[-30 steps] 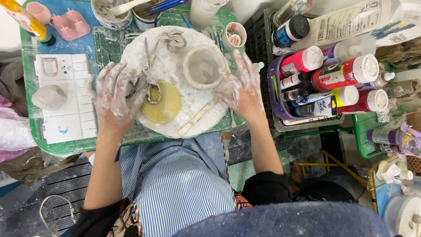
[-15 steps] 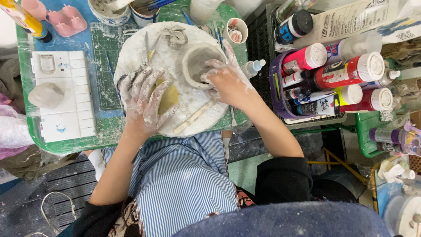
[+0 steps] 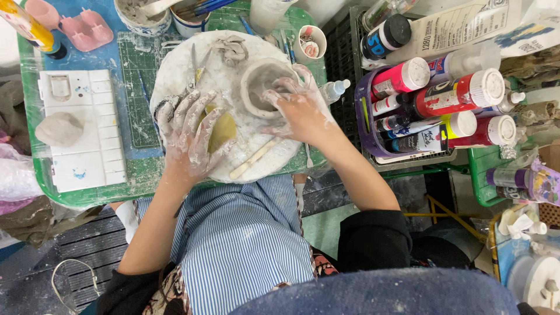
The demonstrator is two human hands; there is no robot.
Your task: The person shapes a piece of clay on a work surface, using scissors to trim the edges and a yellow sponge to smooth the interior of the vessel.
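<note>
A grey clay pot [image 3: 262, 86] stands on a round white turntable [image 3: 198, 64] on a green table. My right hand [image 3: 296, 108], smeared with clay, cups the pot's right side with its fingertips on the rim. My left hand [image 3: 191, 137], also clay-coated, lies flat with fingers spread on a yellow sponge [image 3: 223, 131] on the turntable's near left. Scissors [image 3: 192, 73] and a lump of clay scraps [image 3: 231, 49] lie at the turntable's far side. A wooden modelling stick [image 3: 255, 158] rests near its front edge.
A white palette [image 3: 87, 128] with a clay lump [image 3: 59, 129] sits at the left on a green cutting mat [image 3: 135, 93]. Cups with brushes [image 3: 189, 14] stand at the back. A purple basket of paint bottles [image 3: 431, 105] is at the right.
My right hand moved from the turntable's right edge onto the pot. My left hand slid right from the turntable's left side onto the sponge.
</note>
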